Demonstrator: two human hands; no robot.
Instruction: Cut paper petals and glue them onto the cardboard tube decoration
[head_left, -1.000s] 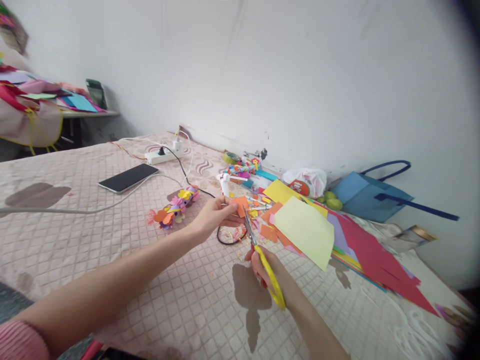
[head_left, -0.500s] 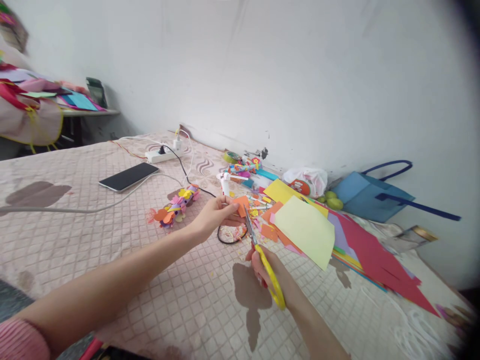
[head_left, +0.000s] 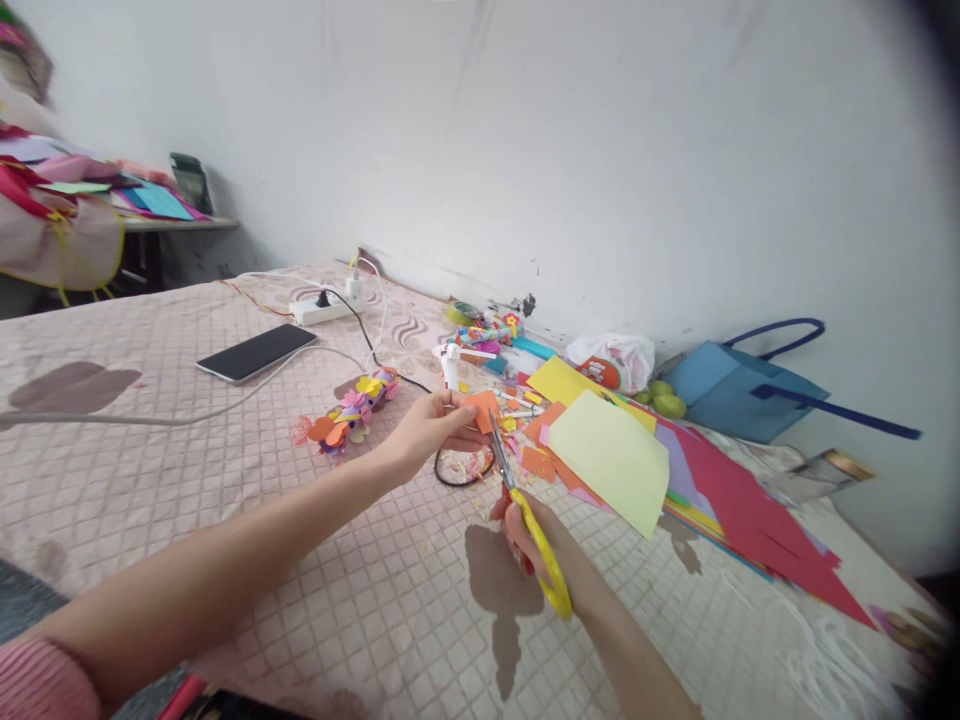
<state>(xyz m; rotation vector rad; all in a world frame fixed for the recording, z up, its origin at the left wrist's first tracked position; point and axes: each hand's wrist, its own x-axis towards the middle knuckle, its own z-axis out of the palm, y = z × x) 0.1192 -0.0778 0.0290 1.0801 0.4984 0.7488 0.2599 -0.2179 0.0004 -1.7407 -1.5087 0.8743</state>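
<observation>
Between the thumb and fingers of my left hand (head_left: pixel 441 428) is a small piece of orange paper (head_left: pixel 485 408). My right hand (head_left: pixel 534 530) grips scissors (head_left: pixel 546 560) with yellow and red handles. Their metal blades point away from me and meet the lower right edge of the orange paper. Just beneath, a black cord loop (head_left: pixel 463 484) lies around tiny paper clippings. Left of my left hand lies a stick-like craft (head_left: pixel 352 412) covered in colourful paper petals. A white glue gun (head_left: pixel 450 365) stands behind my left hand.
Coloured paper sheets (head_left: pixel 611 455) spread to the right, with a blue bag (head_left: pixel 750 390) by the wall. A tablet (head_left: pixel 257 352), a power strip (head_left: pixel 322 311) and cables lie on the left. Green fruit (head_left: pixel 666 402) sits beside the bag.
Both hands hold nearly the same position, with the scissor blades still at the orange paper. The view has shifted very slightly.
</observation>
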